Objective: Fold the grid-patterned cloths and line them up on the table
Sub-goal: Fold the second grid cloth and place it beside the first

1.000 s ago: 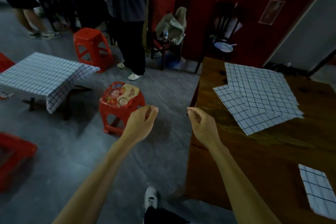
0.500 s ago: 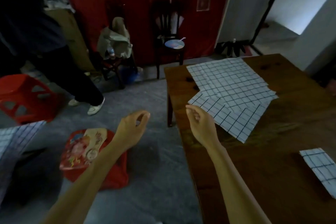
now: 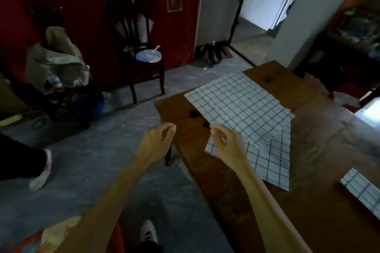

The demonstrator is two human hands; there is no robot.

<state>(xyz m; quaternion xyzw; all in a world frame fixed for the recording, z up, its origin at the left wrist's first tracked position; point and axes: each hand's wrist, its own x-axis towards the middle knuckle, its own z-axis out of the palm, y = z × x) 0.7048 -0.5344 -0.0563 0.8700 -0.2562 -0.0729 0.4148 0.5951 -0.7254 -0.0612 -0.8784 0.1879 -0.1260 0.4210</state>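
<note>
Several white grid-patterned cloths [image 3: 246, 109] lie spread flat and overlapping on the far left part of the brown wooden table [image 3: 308, 201]. One folded grid cloth [image 3: 362, 189] lies at the table's right side. My right hand [image 3: 226, 146] hovers over the near left corner of the spread cloths, fingers loosely curled, thumb close to the forefinger. I cannot tell whether it touches the cloth. At the table's left edge my left hand [image 3: 156, 141] hangs in the air, loosely curled and holding nothing.
A dark wooden chair [image 3: 144, 72] with a round fan [image 3: 148, 56] stands by the red wall. Another chair draped with clothing [image 3: 55, 61] is at the left. A person's shoe [image 3: 41, 172] is on the grey floor at the left, and a red stool [image 3: 30, 240] stands bottom left.
My view has swung right toward the table. Both hands moved with it and now reach the spread cloths, the right one over their near corner. Their curled posture is unchanged.
</note>
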